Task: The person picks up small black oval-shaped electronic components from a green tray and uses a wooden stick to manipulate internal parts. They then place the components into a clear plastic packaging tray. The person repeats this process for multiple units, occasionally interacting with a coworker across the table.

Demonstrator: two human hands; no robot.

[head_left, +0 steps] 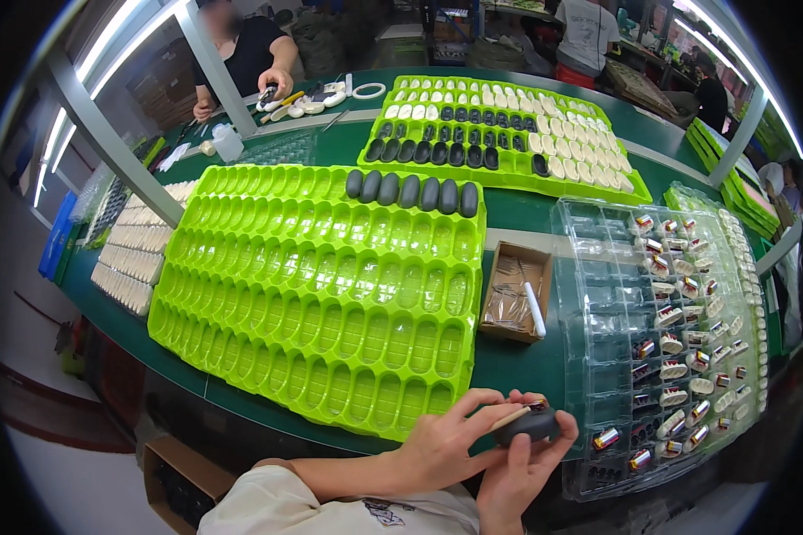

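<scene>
Close to my body, above the table's near edge, both hands meet around a dark grey oval casing (528, 427). My right hand (525, 468) cups it from below, thumb and fingers closed on its sides. My left hand (451, 439) pinches a thin tan wooden stick (507, 421), which slants toward the casing's upper side. A small shiny reddish part (537, 406) shows at the casing's top, partly hidden by fingers. Left of my hands lies a large lime-green tray (317, 294) of oval pockets, with several dark grey casings (409, 191) in its far right row.
A cardboard box (515, 290) holds thin sticks and a white pen-like tube. At right, clear trays (598, 303) carry cream shells with battery-like cylinders. Another green tray (509, 183) holds black and white shells. A metal post (120, 147) rises at left; a person (245, 58) works across the table.
</scene>
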